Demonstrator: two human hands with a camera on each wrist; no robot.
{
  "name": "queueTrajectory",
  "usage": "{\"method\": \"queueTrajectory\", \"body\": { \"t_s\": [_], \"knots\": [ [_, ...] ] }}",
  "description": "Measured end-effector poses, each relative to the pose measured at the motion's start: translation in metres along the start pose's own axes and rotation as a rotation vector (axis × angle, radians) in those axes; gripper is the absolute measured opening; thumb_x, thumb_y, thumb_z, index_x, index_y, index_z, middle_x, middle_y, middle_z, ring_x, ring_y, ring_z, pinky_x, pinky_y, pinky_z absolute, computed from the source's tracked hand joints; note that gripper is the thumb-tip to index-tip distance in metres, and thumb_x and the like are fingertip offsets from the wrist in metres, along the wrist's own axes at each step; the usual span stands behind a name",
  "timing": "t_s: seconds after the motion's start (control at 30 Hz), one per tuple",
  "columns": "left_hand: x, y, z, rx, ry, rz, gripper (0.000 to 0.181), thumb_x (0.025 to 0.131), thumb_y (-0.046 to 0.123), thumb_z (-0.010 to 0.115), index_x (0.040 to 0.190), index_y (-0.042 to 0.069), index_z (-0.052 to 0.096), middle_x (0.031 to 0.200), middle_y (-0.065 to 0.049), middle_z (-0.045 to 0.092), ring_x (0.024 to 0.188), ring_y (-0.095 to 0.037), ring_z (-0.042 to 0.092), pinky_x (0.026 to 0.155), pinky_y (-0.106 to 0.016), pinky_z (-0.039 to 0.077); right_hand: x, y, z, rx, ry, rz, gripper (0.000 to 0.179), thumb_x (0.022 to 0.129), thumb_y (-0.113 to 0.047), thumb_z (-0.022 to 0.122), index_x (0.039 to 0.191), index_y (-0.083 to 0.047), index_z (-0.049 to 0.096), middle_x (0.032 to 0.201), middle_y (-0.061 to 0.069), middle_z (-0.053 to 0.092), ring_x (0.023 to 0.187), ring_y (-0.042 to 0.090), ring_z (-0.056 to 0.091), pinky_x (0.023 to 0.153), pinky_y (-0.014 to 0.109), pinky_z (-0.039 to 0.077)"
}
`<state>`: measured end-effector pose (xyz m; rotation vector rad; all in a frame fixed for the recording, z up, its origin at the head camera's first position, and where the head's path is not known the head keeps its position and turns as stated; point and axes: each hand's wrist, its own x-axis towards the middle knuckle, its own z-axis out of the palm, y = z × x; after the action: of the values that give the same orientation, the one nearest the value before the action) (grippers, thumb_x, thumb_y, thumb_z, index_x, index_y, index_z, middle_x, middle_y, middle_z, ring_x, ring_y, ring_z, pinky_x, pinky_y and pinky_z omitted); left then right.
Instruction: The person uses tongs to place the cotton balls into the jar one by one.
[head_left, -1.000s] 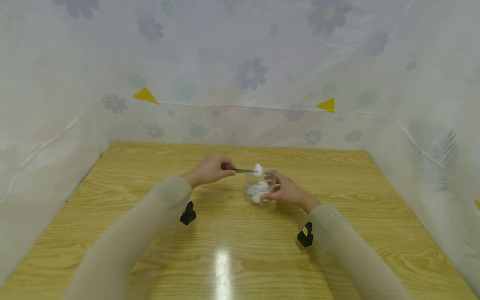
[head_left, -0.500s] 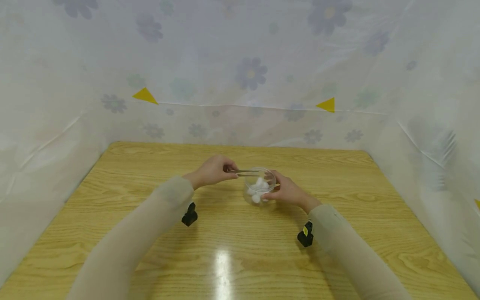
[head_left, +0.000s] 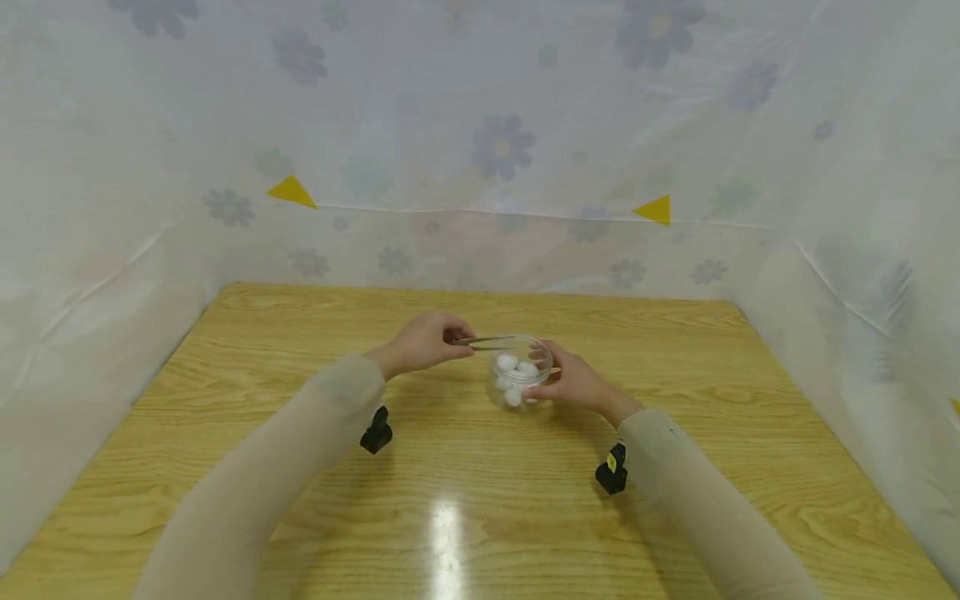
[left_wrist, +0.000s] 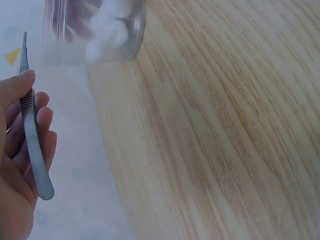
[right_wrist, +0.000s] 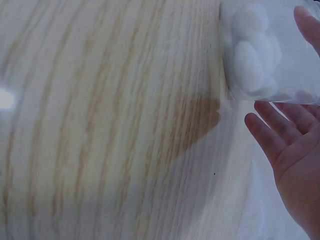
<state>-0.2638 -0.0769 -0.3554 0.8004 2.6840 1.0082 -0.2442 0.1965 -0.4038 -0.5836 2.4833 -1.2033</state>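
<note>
Tweezers of grey metal are pinched between the thumb and fingers of my left hand. In the head view their two arms stand apart, reaching over the rim of a clear round jar, and I see no cotton ball between them. Several white cotton balls lie inside the jar, some piled on others. My right hand holds the jar from its right side, thumb at the near wall and fingers round the far wall. The jar stands upright on the table.
The wood-grain table has a flowered white sheet hanging behind it and at both sides. Black camera mounts sit under both wrists. Yellow triangles mark the back sheet.
The cotton ball that the tweezers held above the jar one second ago has dropped in among the others. The tweezers' arms have spread apart. My right hand and the jar stay put.
</note>
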Motion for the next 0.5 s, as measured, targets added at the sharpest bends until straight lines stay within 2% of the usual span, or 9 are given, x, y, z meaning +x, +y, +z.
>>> {"method": "queueTrajectory", "body": {
  "t_s": [0.23, 0.4, 0.5],
  "knots": [
    [-0.0021, -0.0036, -0.0015, 0.034, 0.031, -0.028, 0.027, 0.090, 0.023, 0.064, 0.114, 0.011, 0.066, 0.094, -0.002, 0.067, 0.083, -0.014, 0.061, 0.076, -0.033, 0.050, 0.0000, -0.0002, 0.0003, 0.007, 0.009, -0.012, 0.089, 0.080, -0.028, 0.075, 0.149, -0.008, 0.021, 0.145, 0.020, 0.038, 0.119, 0.036, 0.052, 0.095, 0.043, 0.047],
    [-0.0035, -0.0025, -0.0017, 0.044, 0.038, -0.077, 0.024, 0.090, 0.022, 0.064, 0.111, 0.011, 0.068, 0.091, -0.003, 0.067, 0.078, -0.014, 0.060, 0.069, -0.030, 0.048, 0.0006, -0.0003, 0.0008, 0.008, 0.014, -0.013, 0.089, 0.080, -0.028, 0.075, 0.148, -0.008, 0.023, 0.145, 0.020, 0.039, 0.120, 0.036, 0.051, 0.096, 0.043, 0.046],
    [-0.0044, -0.0002, -0.0003, 0.024, 0.040, -0.117, 0.023, 0.090, 0.020, 0.064, 0.109, 0.008, 0.067, 0.091, -0.005, 0.067, 0.079, -0.015, 0.061, 0.070, -0.029, 0.049, 0.0005, 0.0001, 0.0006, 0.001, 0.011, -0.014, 0.089, 0.080, -0.029, 0.075, 0.148, -0.008, 0.022, 0.145, 0.020, 0.038, 0.121, 0.036, 0.050, 0.096, 0.044, 0.046]
  ]
}}
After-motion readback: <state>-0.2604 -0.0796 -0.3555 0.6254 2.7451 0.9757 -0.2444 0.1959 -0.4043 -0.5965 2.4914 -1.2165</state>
